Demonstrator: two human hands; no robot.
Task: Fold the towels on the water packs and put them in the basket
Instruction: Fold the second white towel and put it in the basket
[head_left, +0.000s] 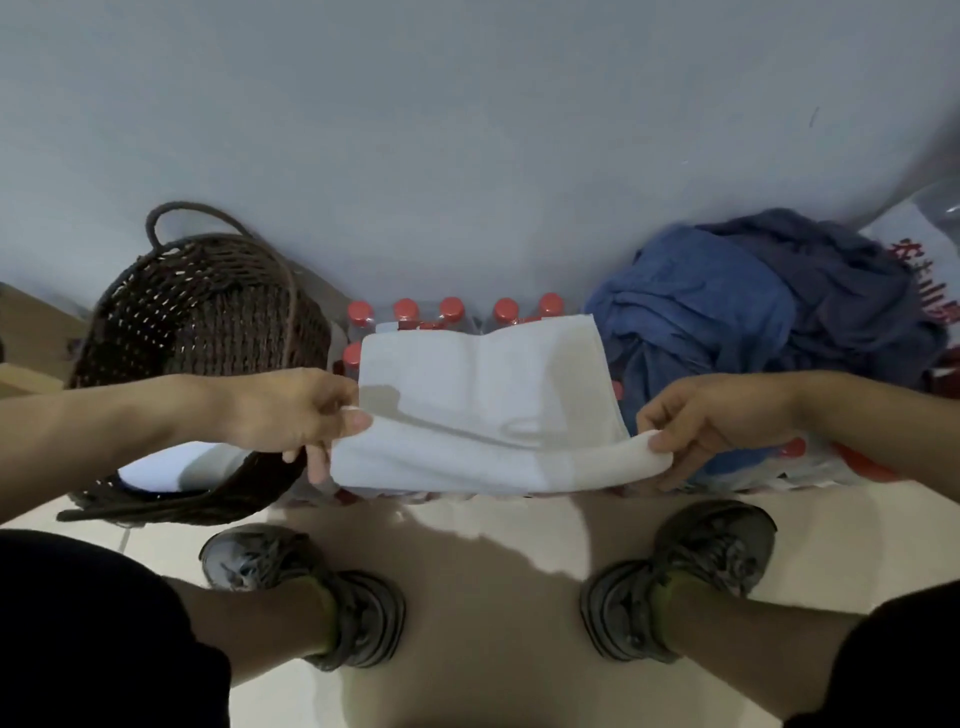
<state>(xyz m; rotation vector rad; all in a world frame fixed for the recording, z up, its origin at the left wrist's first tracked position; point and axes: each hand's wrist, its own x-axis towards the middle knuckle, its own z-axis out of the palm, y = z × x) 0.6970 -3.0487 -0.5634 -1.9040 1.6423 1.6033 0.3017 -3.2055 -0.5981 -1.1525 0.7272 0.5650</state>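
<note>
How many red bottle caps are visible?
At least 7: five along the back, one left of the white towel, one near the right hand; the towel likely hides more.

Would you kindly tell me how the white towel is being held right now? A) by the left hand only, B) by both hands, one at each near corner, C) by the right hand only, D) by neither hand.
B: the left hand and right hand each pinch a near corner of the white towel.

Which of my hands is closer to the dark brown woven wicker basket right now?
Left. The left hand pinches the white towel right at the dark brown woven wicker basket, overlapping its rim. The right hand holds the towel's opposite end, by the blue cloth pile.
</note>
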